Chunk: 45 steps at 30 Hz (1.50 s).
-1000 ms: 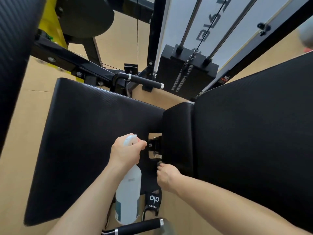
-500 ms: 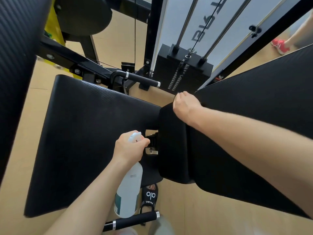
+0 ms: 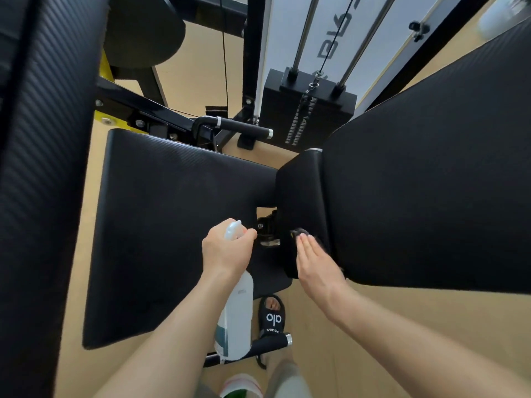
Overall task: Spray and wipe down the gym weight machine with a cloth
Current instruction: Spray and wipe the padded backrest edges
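The weight machine fills the head view: a wide black seat pad (image 3: 172, 225), a small black pad (image 3: 298, 196) beside it and a large black back pad (image 3: 431, 182) on the right. My left hand (image 3: 227, 251) grips the head of a white spray bottle (image 3: 237, 317), which hangs below my wrist over the seat's near edge. My right hand (image 3: 316, 265) lies flat with straight fingers on the small pad's lower end. It presses a dark cloth (image 3: 298, 232) there; only a tuft shows past the fingertips.
A weight stack (image 3: 307, 119) with guide rods stands behind the pads. One black handle (image 3: 244, 129) juts out at the seat's far edge, another (image 3: 270, 344) near my sandalled foot (image 3: 271, 314). A tall black pad (image 3: 43, 168) walls the left side.
My right hand slid from the far top of the small pad down to its near end. The left hand and bottle stayed put.
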Each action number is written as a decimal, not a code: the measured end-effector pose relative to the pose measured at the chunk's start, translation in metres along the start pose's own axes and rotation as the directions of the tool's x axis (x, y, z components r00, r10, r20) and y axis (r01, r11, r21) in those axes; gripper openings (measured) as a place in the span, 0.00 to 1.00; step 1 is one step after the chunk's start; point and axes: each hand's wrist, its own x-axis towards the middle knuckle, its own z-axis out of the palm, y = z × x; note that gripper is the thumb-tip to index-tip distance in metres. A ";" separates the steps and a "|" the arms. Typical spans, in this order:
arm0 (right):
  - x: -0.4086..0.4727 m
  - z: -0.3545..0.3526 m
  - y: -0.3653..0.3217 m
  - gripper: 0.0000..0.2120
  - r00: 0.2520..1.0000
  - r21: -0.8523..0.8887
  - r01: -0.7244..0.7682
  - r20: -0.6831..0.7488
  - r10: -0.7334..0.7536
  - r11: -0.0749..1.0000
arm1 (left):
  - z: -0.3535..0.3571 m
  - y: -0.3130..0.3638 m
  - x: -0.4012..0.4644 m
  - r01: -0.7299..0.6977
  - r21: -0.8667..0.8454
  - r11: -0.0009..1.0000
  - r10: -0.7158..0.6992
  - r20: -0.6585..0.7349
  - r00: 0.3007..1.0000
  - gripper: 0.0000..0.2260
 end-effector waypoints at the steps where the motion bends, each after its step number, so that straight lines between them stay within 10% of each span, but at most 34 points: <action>1: 0.001 0.003 -0.002 0.27 1.000 0.030 0.019 -0.015 -0.018 0.999 | -0.003 -0.004 -0.001 0.024 -0.010 1.000 -0.025 -0.073 0.997 0.11; 13: 0.078 0.018 -0.011 0.23 0.961 0.216 0.261 0.031 -0.274 0.941 | -0.035 -0.060 -0.006 0.114 -0.036 0.993 -0.120 -0.233 0.965 0.11; 29: 0.057 0.037 -0.058 0.22 0.965 -0.088 0.260 -0.014 -0.262 0.962 | -0.029 -0.068 -0.039 0.031 -0.052 0.998 -0.039 -0.153 0.987 0.09; 38: 0.014 0.040 -0.055 0.18 0.990 0.292 0.048 -0.138 -0.007 0.955 | -0.077 -0.096 -0.049 0.062 -0.045 0.997 -0.071 -0.246 0.967 0.17; 45: -0.019 0.001 -0.056 0.24 0.954 0.676 -0.104 -0.140 0.266 0.729 | -0.100 -0.098 -0.060 0.004 -0.082 0.997 -0.028 -0.294 0.956 0.14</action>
